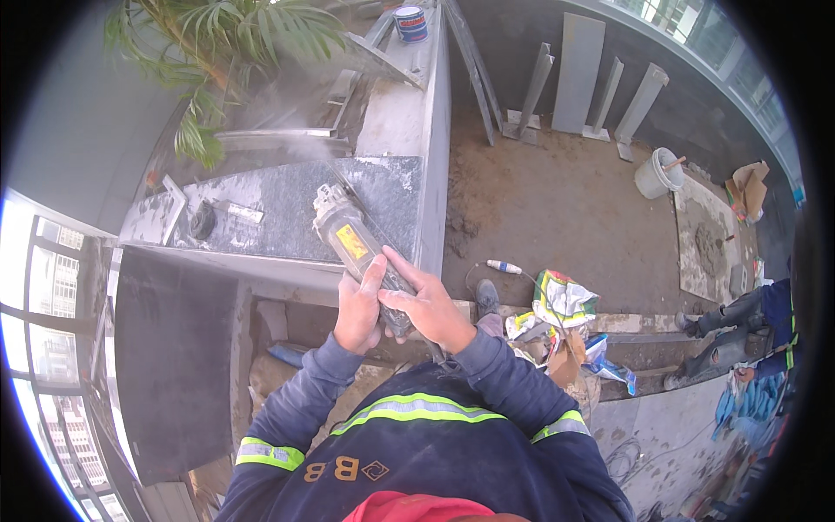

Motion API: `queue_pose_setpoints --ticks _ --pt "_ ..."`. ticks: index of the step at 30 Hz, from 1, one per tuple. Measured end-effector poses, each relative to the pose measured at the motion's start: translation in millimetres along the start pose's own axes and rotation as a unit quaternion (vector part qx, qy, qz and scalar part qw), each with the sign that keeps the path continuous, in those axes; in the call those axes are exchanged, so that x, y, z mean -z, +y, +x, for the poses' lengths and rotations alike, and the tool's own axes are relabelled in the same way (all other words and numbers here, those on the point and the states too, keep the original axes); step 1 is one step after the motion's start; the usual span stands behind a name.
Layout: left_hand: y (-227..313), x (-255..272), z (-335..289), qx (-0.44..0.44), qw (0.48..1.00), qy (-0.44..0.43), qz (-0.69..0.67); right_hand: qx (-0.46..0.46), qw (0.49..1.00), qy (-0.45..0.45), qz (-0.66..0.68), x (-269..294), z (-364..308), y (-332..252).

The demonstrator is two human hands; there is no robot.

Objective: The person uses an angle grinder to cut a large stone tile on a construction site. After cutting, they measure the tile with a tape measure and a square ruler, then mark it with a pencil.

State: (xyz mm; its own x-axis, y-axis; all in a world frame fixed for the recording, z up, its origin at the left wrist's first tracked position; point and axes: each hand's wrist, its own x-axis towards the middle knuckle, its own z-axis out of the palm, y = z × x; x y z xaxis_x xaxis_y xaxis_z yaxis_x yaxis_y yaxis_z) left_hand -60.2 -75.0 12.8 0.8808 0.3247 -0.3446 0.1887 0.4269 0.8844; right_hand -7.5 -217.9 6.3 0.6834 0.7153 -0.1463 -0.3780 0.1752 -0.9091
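Note:
Both my hands are wrapped round the body of a dusty grey angle grinder (355, 242) with a yellow label. My left hand (357, 311) grips it from the left side, and my right hand (431, 306) closes over it from the right. The grinder's head points away from me, over a dark speckled stone slab (291, 202) on a raised ledge. Pale dust streams from near the head toward the far left. The disc shows only as a thin edge, so its contact with the slab is hard to judge.
On the slab lie an angled metal piece (174, 209) and a small black round object (203, 221). Palm fronds (235, 35) overhang the far left. A white bucket (658, 173), leaning slabs (578, 74), bags (565, 300) and a cable connector (504, 267) are right. Another person (739, 326) is far right.

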Motion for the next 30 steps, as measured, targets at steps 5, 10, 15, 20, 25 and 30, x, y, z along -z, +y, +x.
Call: queue_pose_setpoints --ticks 5,10,15,20,25,30 --pt "1.5 -6.4 -7.7 0.007 1.000 0.013 0.011 0.039 0.999 0.011 -0.013 1.0 -2.7 13.1" --pt "1.2 1.8 2.9 0.007 1.000 0.005 0.018 -0.023 1.000 -0.006 0.011 1.9 2.8 1.0" --pt "4.0 1.4 9.0 0.003 1.000 -0.005 0.014 -0.017 0.999 -0.001 0.038 0.4 10.4 2.4" --pt "2.9 6.1 18.3 -0.001 1.000 0.004 0.008 -0.040 0.999 0.000 0.032 -0.6 17.2 -3.1" --pt "8.1 8.9 24.2 0.018 1.000 0.002 0.005 -0.057 0.998 -0.005 0.038 -1.8 24.4 -7.8" --pt "10.8 12.2 30.8 0.017 1.000 0.003 0.002 -0.044 0.998 -0.003 0.047 -2.7 31.7 -7.8"
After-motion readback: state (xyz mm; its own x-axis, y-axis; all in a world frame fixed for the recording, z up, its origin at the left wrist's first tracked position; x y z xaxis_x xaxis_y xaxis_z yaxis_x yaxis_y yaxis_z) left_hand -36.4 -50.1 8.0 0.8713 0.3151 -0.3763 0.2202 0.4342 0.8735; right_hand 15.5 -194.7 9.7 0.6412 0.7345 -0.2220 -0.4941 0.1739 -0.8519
